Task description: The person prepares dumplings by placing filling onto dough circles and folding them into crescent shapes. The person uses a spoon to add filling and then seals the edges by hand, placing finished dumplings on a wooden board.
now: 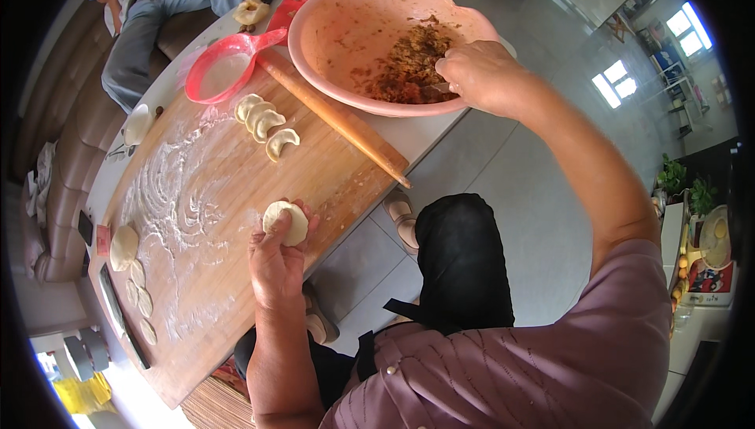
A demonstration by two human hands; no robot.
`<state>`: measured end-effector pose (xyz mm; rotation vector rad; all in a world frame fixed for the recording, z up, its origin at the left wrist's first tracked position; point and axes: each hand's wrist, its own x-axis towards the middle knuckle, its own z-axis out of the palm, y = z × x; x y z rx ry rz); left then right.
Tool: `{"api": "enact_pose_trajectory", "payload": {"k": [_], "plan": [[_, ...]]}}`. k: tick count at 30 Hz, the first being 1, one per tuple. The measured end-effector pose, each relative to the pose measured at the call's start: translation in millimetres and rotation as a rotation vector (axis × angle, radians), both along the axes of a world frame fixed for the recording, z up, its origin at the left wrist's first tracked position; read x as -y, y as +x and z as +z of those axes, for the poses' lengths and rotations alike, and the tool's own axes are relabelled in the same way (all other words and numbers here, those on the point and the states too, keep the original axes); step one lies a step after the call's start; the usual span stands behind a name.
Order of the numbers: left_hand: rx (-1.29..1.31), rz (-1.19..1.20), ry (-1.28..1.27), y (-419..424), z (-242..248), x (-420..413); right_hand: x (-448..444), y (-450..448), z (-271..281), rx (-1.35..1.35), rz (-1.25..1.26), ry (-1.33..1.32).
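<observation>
A round dough wrapper (292,225) lies in my left hand (282,258), the thumb pressed on it, above the near edge of the wooden board (236,163). My right hand (481,75) reaches into the large pink plastic basin (348,28) and grips a utensil (439,88), its end sunk in dark minced filling (413,63). Several folded dumplings (259,117) stand in a row on the board. A wooden rolling pin (336,119) lies beside the basin. At the board's left are a lump of dough (124,248) and several small flattened dough pieces (139,287).
A pink flour sieve (197,75) rests at the board's far edge, a white bowl (138,124) to its left. A long knife (115,305) lies along the left edge. Loose flour (171,193) covers part of the board. Another person (159,10) sits on the sofa.
</observation>
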<state>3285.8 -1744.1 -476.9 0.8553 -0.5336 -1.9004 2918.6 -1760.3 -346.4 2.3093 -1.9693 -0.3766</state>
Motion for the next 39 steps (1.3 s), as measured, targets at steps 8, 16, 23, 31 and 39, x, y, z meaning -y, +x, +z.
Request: {"api": "enact_pose_trajectory", "payload": {"k": [8,16,23,31,39], "plan": [[0.006,-0.035,0.019,-4,-1,-3,5,-3,-4,0.19,-0.075,-0.06],[0.006,-0.06,0.008,-3,-2,-2,11,19,3,0.264,-0.076,0.143],[0.02,-0.072,0.041,-8,2,-5,18,-11,-10,0.647,-0.115,0.203],[-0.057,-0.121,-0.073,-31,21,-2,7,-26,-14,1.323,-0.442,0.234],[-0.352,-0.11,0.129,-99,41,25,-15,8,-10,1.578,-0.52,0.146]]}}
